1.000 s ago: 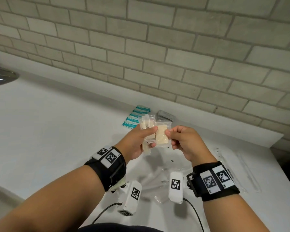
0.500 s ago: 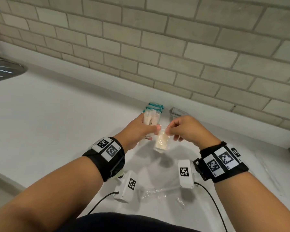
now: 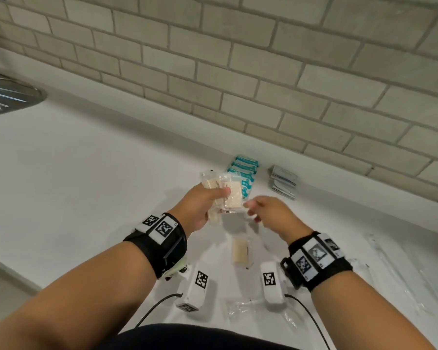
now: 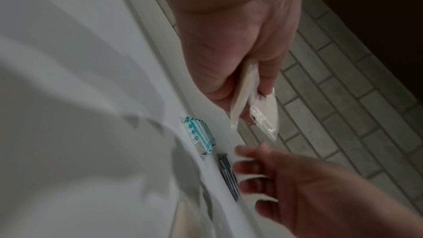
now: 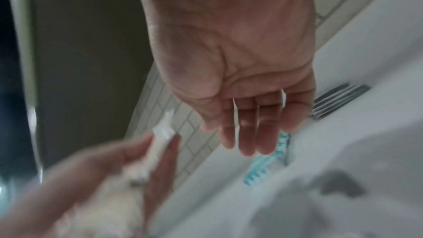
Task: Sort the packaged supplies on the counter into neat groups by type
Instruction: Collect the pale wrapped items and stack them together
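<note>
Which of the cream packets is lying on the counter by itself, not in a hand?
The cream packet lying on the counter between the two wrists. The other cream packets are bunched in the left hand.

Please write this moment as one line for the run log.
left hand: holds cream packets | right hand: open, empty | counter: one cream packet, teal packets, grey packets

The left hand (image 5: 96,175) and its cream packets (image 5: 109,211) are blurred in the right wrist view.
</note>
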The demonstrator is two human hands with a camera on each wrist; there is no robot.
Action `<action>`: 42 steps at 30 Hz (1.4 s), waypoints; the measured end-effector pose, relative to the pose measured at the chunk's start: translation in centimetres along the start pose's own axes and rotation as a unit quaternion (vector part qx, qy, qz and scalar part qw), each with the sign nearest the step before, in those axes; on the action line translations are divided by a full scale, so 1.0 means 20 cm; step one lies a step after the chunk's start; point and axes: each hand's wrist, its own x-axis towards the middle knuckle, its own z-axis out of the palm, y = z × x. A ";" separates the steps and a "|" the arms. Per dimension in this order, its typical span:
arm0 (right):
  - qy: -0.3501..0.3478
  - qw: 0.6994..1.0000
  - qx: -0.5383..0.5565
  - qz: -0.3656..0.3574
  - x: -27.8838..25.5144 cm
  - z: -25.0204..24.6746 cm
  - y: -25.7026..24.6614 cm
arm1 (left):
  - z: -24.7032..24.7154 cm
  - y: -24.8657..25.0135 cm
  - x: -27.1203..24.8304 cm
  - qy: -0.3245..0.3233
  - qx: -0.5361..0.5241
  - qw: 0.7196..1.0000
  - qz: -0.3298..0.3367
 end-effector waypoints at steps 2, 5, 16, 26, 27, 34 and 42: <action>0.017 0.983 0.184 -0.014 -0.03 -0.05 -0.05 | 0.01 -0.01 0.01 -0.007 0.003 1.000 0.000; 0.034 0.973 0.222 -0.047 -0.05 -0.07 -0.10 | 0.04 -0.01 0.00 -0.025 0.004 1.000 0.002; 0.124 0.978 0.141 -0.091 -0.08 -0.12 -0.07 | 0.05 -0.01 -0.04 0.022 0.053 0.992 -0.112; 0.133 0.977 0.076 -0.150 -0.09 -0.11 -0.07 | 0.06 0.00 -0.05 -0.018 -0.017 1.000 -0.017; 0.116 0.977 0.138 -0.111 -0.10 -0.11 -0.08 | 0.06 -0.01 -0.05 -0.019 -0.011 1.000 -0.003; 0.080 0.977 0.178 -0.082 -0.10 -0.08 -0.12 | 0.09 -0.01 -0.07 -0.042 0.038 0.998 0.021; 0.021 0.982 0.173 -0.072 -0.11 -0.10 -0.14 | 0.08 -0.02 -0.05 -0.013 0.135 0.990 0.048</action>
